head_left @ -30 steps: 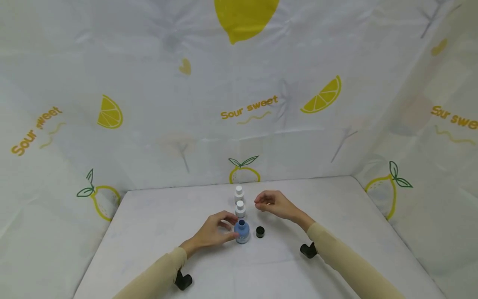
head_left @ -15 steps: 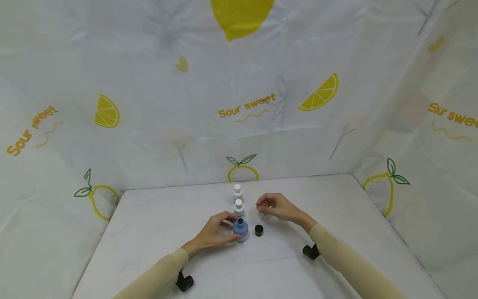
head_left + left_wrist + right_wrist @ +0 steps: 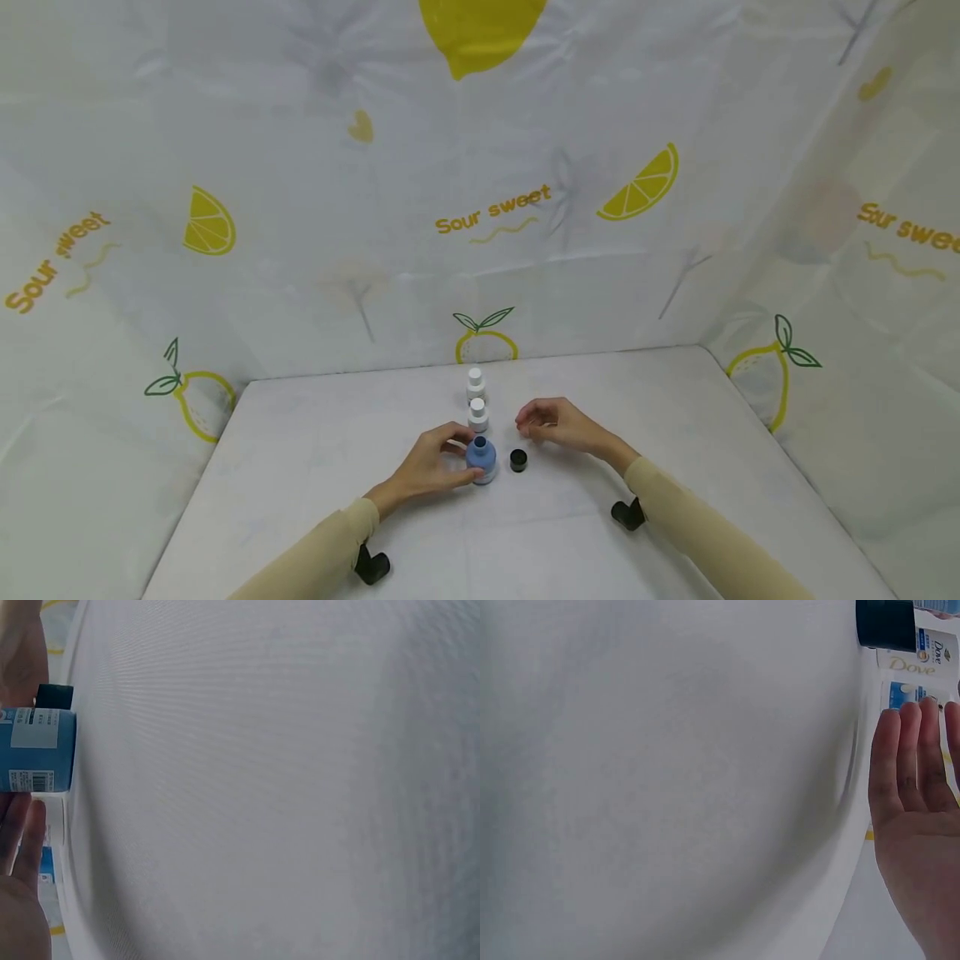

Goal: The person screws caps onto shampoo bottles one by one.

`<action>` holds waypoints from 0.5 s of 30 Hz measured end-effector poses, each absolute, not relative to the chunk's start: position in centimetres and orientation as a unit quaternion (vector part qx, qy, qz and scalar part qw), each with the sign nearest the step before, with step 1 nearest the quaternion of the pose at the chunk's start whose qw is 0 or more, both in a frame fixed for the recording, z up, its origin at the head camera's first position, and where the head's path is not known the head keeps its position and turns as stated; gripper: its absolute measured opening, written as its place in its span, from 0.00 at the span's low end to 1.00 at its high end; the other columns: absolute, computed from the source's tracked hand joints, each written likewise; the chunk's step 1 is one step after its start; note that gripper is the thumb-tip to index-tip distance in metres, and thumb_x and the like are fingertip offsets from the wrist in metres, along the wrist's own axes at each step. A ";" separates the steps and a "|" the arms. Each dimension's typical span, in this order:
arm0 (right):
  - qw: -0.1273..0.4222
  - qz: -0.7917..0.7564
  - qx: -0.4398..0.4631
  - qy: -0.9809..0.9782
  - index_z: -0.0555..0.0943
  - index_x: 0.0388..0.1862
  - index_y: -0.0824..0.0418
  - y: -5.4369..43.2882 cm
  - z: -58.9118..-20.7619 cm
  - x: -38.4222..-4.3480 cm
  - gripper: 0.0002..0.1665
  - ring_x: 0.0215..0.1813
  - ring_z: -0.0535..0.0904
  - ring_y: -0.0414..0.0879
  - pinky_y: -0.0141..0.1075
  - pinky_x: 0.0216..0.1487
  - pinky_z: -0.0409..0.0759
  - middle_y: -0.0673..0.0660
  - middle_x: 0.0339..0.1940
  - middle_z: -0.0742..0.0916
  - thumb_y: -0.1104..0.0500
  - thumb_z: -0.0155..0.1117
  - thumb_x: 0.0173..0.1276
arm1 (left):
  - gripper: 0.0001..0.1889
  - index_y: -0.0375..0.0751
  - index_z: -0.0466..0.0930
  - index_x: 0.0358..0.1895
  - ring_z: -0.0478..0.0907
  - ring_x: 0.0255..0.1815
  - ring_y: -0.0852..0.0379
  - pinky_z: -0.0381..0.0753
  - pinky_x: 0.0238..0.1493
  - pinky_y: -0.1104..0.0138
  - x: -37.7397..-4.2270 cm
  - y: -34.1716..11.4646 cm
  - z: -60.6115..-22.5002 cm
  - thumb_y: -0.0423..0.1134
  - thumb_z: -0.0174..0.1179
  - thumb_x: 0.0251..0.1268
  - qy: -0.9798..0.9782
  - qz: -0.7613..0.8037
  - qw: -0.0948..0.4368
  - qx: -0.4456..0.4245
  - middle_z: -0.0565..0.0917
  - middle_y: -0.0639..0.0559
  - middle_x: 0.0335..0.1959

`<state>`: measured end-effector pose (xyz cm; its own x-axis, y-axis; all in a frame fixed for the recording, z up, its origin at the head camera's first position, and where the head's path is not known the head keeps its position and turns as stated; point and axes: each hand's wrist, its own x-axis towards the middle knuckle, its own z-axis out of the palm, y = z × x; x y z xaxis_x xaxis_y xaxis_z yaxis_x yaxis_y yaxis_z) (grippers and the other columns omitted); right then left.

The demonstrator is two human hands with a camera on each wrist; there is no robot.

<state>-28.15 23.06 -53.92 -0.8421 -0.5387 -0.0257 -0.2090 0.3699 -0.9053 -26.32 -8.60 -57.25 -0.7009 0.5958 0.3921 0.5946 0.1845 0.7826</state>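
Note:
Near the middle of the table, my left hand holds an uncapped blue bottle between thumb and fingers. The bottle stands upright, its dark neck opening upward. In the left wrist view the blue bottle shows a printed label and barcode. A black cap lies on the table just right of the bottle. My right hand hovers behind and to the right of the cap, loosely curled with nothing in it. From the right wrist, the fingers look fairly straight, apart from the black cap.
Two white bottles with white caps stand in line behind the blue one: a nearer bottle and a farther bottle. Dove lettering shows on one in the right wrist view. A white cloth printed with lemons hangs behind the white table.
The left thumb has come round onto the front of the blue bottle. My right hand has drifted slightly toward me, nearer the cap. The head view has shifted a little.

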 end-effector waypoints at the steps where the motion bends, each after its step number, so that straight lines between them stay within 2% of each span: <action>1: 0.165 -0.510 -0.233 0.811 0.84 0.58 0.70 23.1 -54.0 -28.1 0.15 0.48 0.86 0.42 0.28 0.50 0.87 0.71 0.52 0.90 0.65 0.65 0.77 | 0.24 0.35 0.83 0.56 0.87 0.53 0.61 0.94 0.55 0.66 -26.3 -8.6 -57.2 0.34 0.83 0.58 0.769 0.509 0.000 0.386 0.89 0.41 0.53; 8: 0.194 -0.497 -0.265 0.803 0.84 0.61 0.69 23.4 -54.7 -28.0 0.19 0.54 0.87 0.49 0.28 0.57 0.85 0.70 0.58 0.90 0.63 0.71 0.74 | 0.25 0.34 0.83 0.56 0.86 0.53 0.63 0.93 0.55 0.66 -26.2 -8.7 -57.1 0.32 0.83 0.57 0.773 0.510 0.003 0.378 0.89 0.40 0.52; 15: 0.202 -0.463 -0.285 0.815 0.85 0.61 0.66 23.1 -54.7 -27.4 0.24 0.57 0.86 0.56 0.35 0.59 0.86 0.65 0.59 0.90 0.60 0.77 0.69 | 0.24 0.34 0.83 0.56 0.88 0.54 0.58 0.92 0.58 0.66 -26.2 -8.8 -56.6 0.34 0.82 0.59 0.782 0.498 0.002 0.374 0.89 0.42 0.53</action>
